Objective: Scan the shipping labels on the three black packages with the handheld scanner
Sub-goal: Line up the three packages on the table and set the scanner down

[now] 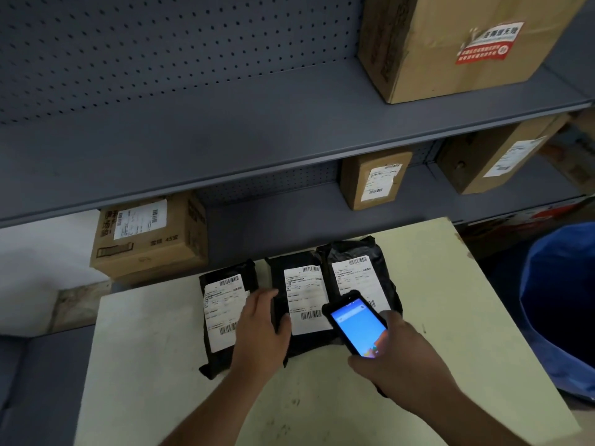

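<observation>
Scanner (354, 326) in right hand (399, 358) above black packages (299, 304).

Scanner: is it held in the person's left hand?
No, the right hand holds the scanner; the left hand rests on the packages.

Three packages lie side by side on the table (450, 333) near its far edge: the left package (222, 320), the middle package (299, 304) just right of it, and the right package (357, 275) touching the middle one. The left hand (262, 329) rests across the left and middle packages. The right hand (396, 358) holds the scanner (354, 326) over the right package's near part. Behind the table stand shelves (225, 140) carrying boxes (148, 236). A bin (560, 304) sits beyond the table's right edge
</observation>
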